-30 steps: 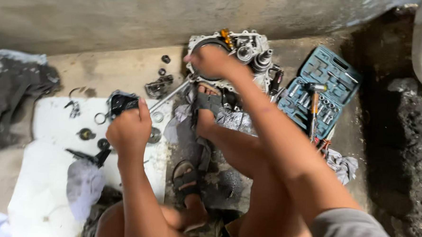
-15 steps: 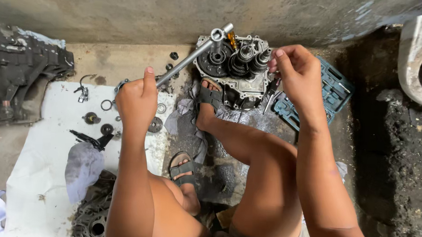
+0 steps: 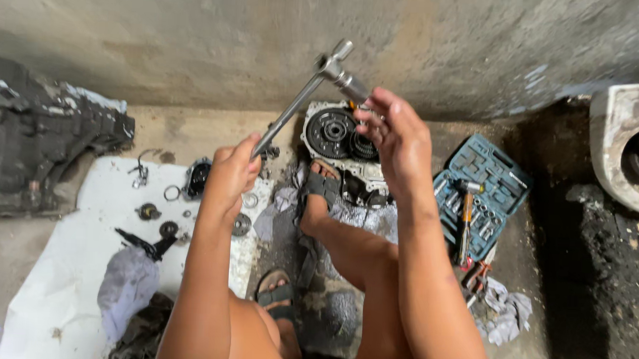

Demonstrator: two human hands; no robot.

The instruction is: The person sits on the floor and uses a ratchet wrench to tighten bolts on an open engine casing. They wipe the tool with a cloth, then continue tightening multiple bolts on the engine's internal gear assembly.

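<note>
Moved since half a second ago: both hands have come up and inward; the wrench head, which lay low over the engine case, now rides high against the wall, and the right hand has gone from the case's right edge to the wrench head.
Since a second ago: the right hand lay flat on the case and the left sat low over the white sheet; neither is there now.
Left hand (image 3: pixel 232 174): closed in a fist round the lower end of the wrench handle, knuckles toward the camera.
Right hand (image 3: pixel 397 136): fingers curled and pinched on the socket below the wrench head; the fingertips hide what exactly they touch.
Socket wrench (image 3: pixel 301 100): long bright metal bar, slanting up from lower left to upper right, with a short cross piece and a socket at the top end.
Engine case (image 3: pixel 336 133): grey, greasy metal housing on the floor at the foot of the wall, with a round dark toothed wheel showing; its right part is hidden behind the right hand.
Foot (image 3: pixel 321 194): in a dark sandal, toes just beside the case's lower edge.
White sheet (image 3: pixel 72 262): spread to the left, strewn with washers, rings and small dark parts.
Tool case (image 3: pixel 480 197): open, teal, to the right of the forearm, holding sockets and a screwdriver.
</note>
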